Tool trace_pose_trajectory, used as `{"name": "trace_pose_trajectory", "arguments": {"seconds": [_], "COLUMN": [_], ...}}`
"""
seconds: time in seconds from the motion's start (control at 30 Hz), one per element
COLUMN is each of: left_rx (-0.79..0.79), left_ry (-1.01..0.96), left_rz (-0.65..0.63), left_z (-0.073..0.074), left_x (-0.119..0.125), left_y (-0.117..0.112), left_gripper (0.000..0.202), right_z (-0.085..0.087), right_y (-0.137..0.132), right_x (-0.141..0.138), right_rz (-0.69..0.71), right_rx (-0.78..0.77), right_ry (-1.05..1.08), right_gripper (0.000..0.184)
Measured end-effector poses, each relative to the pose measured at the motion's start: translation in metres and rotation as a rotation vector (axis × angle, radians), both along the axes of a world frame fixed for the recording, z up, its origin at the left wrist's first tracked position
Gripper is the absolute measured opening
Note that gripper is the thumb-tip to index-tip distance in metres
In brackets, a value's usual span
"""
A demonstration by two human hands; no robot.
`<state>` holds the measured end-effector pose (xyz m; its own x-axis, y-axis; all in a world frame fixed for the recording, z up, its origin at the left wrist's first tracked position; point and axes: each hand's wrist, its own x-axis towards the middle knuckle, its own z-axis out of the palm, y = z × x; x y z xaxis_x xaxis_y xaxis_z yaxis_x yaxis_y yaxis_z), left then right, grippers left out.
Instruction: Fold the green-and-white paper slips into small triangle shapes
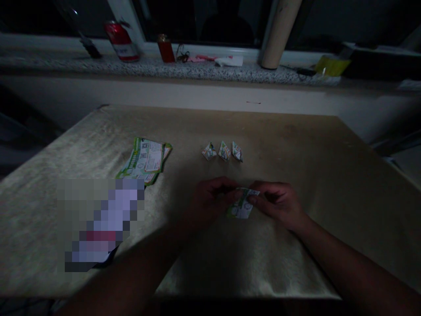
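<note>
Between my two hands, just above the table, is a small piece of green and white printed paper (244, 210). My left hand (213, 197) pinches its left edge with thumb and fingers. On the other side, my right hand (279, 202) grips the upper right part, thumb on the printed face. Beyond the hands lie three small folded paper pieces in a row: a left one (209, 151), a middle one (224, 151) and a right one (237, 151). They carry similar green and white print. The fingers behind the paper are partly hidden.
Printed green and white sheets (149, 156) lie stacked at the left of the table (296, 149). Nearer me is a blurred-out, long, light object (108, 219). On the windowsill (197, 70) stand a red can (121, 41), a red bottle (166, 49) and a cardboard tube (279, 35).
</note>
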<state>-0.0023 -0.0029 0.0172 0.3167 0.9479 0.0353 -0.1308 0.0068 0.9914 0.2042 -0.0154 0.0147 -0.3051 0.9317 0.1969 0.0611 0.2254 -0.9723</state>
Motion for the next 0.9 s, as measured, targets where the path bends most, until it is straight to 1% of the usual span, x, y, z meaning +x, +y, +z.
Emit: {"name": "trace_pose_trajectory", "arguments": {"seconds": [0.1,0.17,0.3,0.4,0.47,0.57,0.7,0.8,0.9], "left_rx": [0.041,0.031,-0.089,-0.215,-0.265,-0.267,-0.208,-0.165,-0.144], "left_ry": [-0.023,-0.068,-0.192,-0.280,-0.314,-0.289,-0.168,-0.128,-0.107], "left_rz": [-0.028,-0.045,-0.076,-0.035,-0.003,0.010,0.007,0.014,-0.015], "left_z": [0.001,0.001,-0.001,-0.003,-0.004,-0.005,-0.005,-0.004,-0.003], "left_x": [-0.002,-0.002,-0.001,0.003,0.004,0.005,0.003,0.003,0.004], "left_y": [0.002,0.003,0.005,0.005,0.005,0.004,0.001,0.000,0.000], "left_gripper": [0.015,0.016,0.020,0.022,0.024,0.026,0.025,0.023,0.023], "right_z": [0.001,0.003,0.006,0.007,0.005,0.001,-0.004,-0.004,-0.003], "right_y": [-0.001,-0.001,-0.001,-0.001,-0.001,-0.001,0.000,0.001,0.000], "right_x": [-0.001,-0.002,-0.003,-0.003,-0.002,-0.001,0.001,0.001,0.000], "right_rz": [0.018,0.020,0.016,0.014,0.024,0.028,0.045,0.009,0.002], "right_rx": [0.044,0.063,0.058,0.023,0.004,-0.003,-0.002,0.008,-0.004], "right_ry": [-0.026,-0.022,-0.016,-0.021,-0.028,-0.035,-0.036,-0.034,-0.015], "right_gripper": [0.013,0.013,0.018,0.020,0.020,0.021,0.021,0.021,0.020]}}
